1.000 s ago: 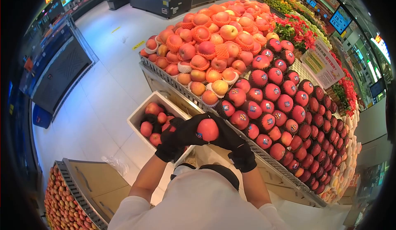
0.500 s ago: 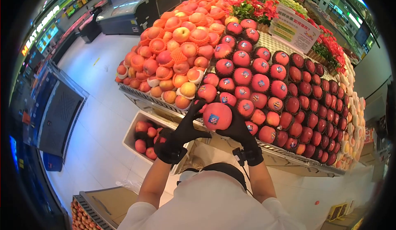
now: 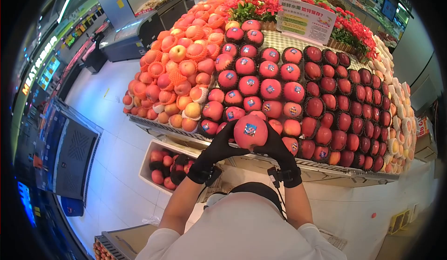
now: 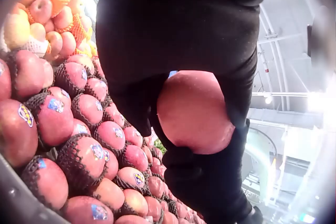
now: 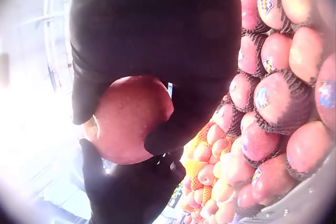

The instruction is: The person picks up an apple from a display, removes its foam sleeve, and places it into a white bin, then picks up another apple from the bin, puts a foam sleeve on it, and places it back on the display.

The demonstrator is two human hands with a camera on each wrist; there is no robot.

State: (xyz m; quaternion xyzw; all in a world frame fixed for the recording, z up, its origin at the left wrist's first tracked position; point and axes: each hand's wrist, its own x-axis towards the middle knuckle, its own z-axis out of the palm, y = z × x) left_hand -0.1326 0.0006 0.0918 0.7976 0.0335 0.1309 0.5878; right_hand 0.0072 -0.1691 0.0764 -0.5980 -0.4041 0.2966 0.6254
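A large red apple (image 3: 250,132) with a blue sticker facing up is held between two black-gloved hands at the front edge of the display. My left hand (image 3: 222,144) grips its left side, thumb and fingers spread round it. On the other side my right hand (image 3: 275,147) holds it with curved fingers. The right wrist view shows the apple (image 5: 131,119) with right-hand fingers (image 5: 186,121) wrapped over it and the left hand (image 5: 128,187) below. In the left wrist view the apple's (image 4: 194,111) smooth skin shows between dark glove fingers.
Rows of stickered red apples (image 3: 270,88) in black foam nets slope up ahead. Apples in orange nets (image 3: 174,78) are piled at left, darker red ones (image 3: 328,99) at right. A white bin (image 3: 145,171) holding apples stands below left. A sign (image 3: 305,20) stands among red flowers.
The head view has swung to the right. The apple has moved forward from beside the white bin to the display edge, and its sticker has turned from the lower left to face up.
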